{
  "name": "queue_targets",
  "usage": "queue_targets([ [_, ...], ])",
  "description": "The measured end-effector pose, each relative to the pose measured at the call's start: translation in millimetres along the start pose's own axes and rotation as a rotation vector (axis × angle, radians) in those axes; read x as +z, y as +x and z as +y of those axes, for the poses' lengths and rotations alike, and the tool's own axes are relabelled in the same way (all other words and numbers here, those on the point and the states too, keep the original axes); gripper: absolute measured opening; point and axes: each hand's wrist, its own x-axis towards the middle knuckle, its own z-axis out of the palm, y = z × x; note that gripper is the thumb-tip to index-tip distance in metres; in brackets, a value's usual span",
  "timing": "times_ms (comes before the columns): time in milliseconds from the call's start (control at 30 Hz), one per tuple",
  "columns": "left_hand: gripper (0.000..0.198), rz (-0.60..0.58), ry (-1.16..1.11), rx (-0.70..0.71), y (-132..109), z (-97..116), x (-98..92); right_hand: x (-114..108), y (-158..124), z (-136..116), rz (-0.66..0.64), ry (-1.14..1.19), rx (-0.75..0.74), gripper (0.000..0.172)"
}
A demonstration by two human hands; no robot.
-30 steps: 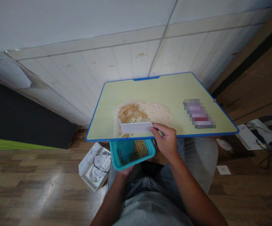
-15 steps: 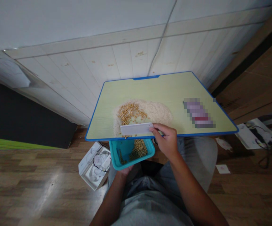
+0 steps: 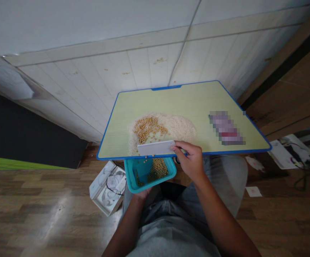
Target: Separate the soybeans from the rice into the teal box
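Observation:
My right hand [image 3: 191, 159] pinches one end of a flat white rectangular board [image 3: 156, 148], thumb toward me. The board stands on its long edge near the front rim of a yellow-green tabletop [image 3: 198, 96] with a blue border. Behind it lie yellow soybeans [image 3: 145, 126], mixed at their edges with a spread pile of white rice [image 3: 180, 126]. Below the rim, a teal plastic container [image 3: 133, 189] holds soybeans [image 3: 159, 169] heaped to its right side. My left hand [image 3: 143, 193] supports it from beneath, its fingers mostly hidden by the container.
On the table's right lies a blurred-out rectangular object [image 3: 226, 128]. An open white box [image 3: 106, 191] with a cable sits on the wooden floor to the left. Brown cardboard boxes [image 3: 291, 89] stand at the right, and a white panelled wall [image 3: 144, 67] rises behind the table.
The white board has edged slightly toward the table's front rim. A few soybeans by it have shifted, and some now show at the rim above the container. The left hand keeps its place.

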Motion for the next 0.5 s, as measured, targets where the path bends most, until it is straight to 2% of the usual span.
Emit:
queue_targets([
  [233,0.065,0.066,-0.05,-0.051,-6,0,7.6,-2,-1,0,-0.022,0.01,0.028,0.014],
  [500,0.085,0.098,-0.04,-0.04,-16,1,17.9,7,-4,-7,0.086,-0.035,0.021,0.016],
])
